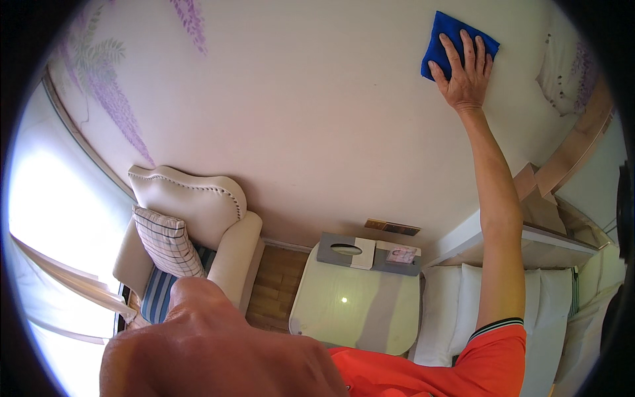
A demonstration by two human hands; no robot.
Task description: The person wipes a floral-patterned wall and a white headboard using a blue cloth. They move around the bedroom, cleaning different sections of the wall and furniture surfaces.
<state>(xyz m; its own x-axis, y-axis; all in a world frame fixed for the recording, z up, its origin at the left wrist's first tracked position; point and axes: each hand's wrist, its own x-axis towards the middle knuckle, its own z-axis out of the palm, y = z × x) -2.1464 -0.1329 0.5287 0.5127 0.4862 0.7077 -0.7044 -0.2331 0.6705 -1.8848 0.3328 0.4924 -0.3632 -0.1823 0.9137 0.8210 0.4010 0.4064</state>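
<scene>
My right hand (465, 79) lies flat on a folded blue cloth (443, 53), its fingers spread, pressing it against the upper right part of the pale wall (317, 109). The right arm is stretched out, in a red short sleeve. Large and close to the camera, my left hand (218, 342) fills the lower left with its back and a bent knuckle. Its fingertips are hidden, so whether it holds anything does not show. Purple flowers are painted on the wall at the left.
Below the wall stand a cream armchair (193, 191) with a checked cushion (161, 240), and a small pale table (342, 322) bearing a grey and white tissue box (367, 250). A bed with white pillows (439, 307) is at the right, a bright window (59, 183) at the left. Wall sockets (392, 227) sit above the table.
</scene>
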